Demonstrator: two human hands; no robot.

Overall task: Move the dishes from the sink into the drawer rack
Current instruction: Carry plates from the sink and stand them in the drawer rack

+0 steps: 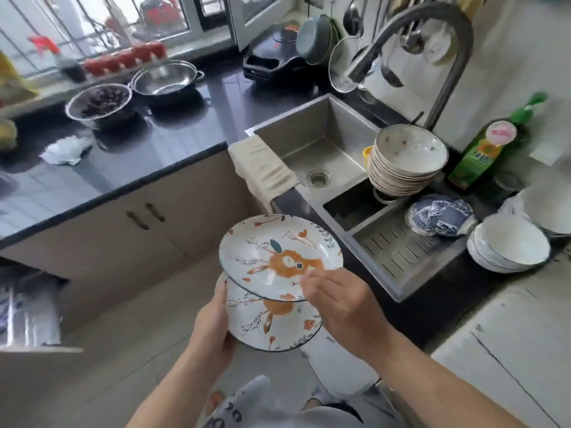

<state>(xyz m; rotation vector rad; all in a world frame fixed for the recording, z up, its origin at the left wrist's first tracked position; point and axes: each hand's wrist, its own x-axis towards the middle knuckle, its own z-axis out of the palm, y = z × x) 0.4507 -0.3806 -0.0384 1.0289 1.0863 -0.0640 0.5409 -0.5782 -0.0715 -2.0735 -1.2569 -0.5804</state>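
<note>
A person stands at a kitchen sink [318,140] in the centre of the frame, carrying two floral plates mid-transfer. The left hand [213,322] grips the left rim of the lower plate [272,319], fingers curled under it, while the right hand [336,301] pinches the near edge of the upper plate [278,257], lifting it tilted and partly clear of the one below. Both plates are held over the floor at lower centre, away from the basin. The drawer rack [27,316] shows blurred at the left edge, pulled open, with what appears to be a blue-patterned dish already in it. At right, a stack of bowls [404,162] stands at the sink's edge, a blue-and-white dish [438,214] rests on the drainer, and white bowls [509,245] sit on the desk [154,149]. The step in hand looks to be the carry from sink to rack; the next move would call for a turn leftward and a slotting of each plate upright between the wires, one at a time, with many dishes left to shift.
</note>
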